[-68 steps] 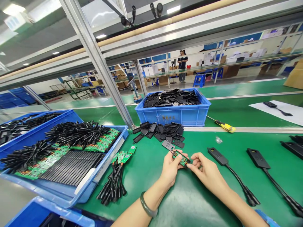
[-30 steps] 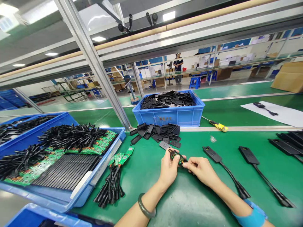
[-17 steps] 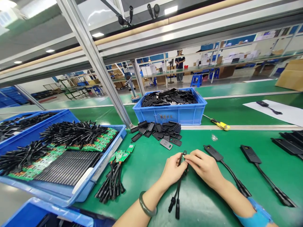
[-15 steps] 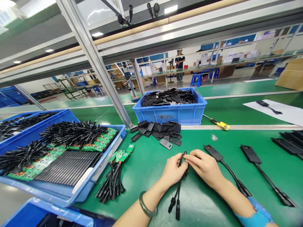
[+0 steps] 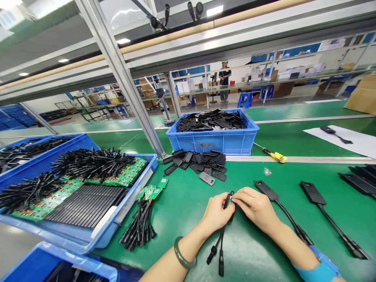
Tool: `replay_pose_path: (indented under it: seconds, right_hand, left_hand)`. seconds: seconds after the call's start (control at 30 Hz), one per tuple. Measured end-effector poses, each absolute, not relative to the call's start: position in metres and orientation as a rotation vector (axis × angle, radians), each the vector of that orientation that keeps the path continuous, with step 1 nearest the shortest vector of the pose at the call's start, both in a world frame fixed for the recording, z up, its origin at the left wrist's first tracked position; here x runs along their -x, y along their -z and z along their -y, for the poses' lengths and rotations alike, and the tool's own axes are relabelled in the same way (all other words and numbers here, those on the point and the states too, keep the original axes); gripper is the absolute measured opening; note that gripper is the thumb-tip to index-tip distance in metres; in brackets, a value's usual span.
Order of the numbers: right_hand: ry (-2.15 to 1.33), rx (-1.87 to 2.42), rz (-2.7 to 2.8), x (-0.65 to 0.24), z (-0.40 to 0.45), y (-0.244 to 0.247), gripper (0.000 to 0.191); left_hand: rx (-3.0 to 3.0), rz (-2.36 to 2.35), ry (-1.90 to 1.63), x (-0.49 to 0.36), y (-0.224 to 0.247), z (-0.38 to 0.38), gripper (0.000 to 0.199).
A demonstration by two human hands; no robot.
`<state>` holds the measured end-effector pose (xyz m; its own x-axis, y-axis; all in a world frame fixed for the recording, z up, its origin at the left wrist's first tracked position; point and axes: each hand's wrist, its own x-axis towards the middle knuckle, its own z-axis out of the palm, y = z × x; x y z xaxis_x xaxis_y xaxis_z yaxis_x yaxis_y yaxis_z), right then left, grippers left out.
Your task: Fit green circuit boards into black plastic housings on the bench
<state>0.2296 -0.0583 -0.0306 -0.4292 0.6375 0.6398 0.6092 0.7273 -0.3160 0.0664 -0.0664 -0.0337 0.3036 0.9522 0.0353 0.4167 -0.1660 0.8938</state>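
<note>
L hand (image 5: 217, 211): we grip black plastic case (image 5: 226, 201) w/ green circuit board (image 5: 230, 201), nearer us than blue plastic bin (image 5: 211, 142).
R hand (image 5: 257, 205): fingertips pinched at case's far end, prob. steadying it.
Twin black cables (image 5: 222, 243): trail twd us, prob. so they clear our fingers.

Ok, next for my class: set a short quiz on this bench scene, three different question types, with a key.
1. Multiple choice: where does the yellow-handled screwdriver lie?
A) among the loose circuit boards
B) to the right of the blue bin heaped with black parts
C) on the white paper

2. True or false: the left hand and the right hand are both at the same small device.

3. Fill in: ___ black cable ends hang below the hands.

Key: 1. B. 2. True. 3. Two.
</note>
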Motion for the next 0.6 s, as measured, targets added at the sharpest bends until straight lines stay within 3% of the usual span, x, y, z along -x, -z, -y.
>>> replay_pose_path:
  seconds: [0.17, 0.33, 0.43, 0.6]
  right_hand:
    - [0.061, 1.053, 2.309, -0.224, 0.059, 0.034, 0.025]
    - [-0.202, 1.329, 2.266, -0.237, 0.041, 0.032, 0.025]
    - [-0.074, 1.764, 2.133, -0.269, 0.008, 0.029, 0.024]
    - [0.15, 2.091, 1.988, -0.314, -0.032, 0.018, 0.022]
  left_hand:
    - [-1.729, -1.25, -0.79, -0.066, 0.039, 0.062, 0.009]
    - [-1.311, -1.215, -0.792, -0.067, 0.039, 0.058, 0.019]
    - [-1.14, -1.144, -0.83, -0.069, 0.035, 0.059, 0.034]
    - [-1.123, -1.058, -0.864, -0.068, 0.035, 0.063, 0.037]
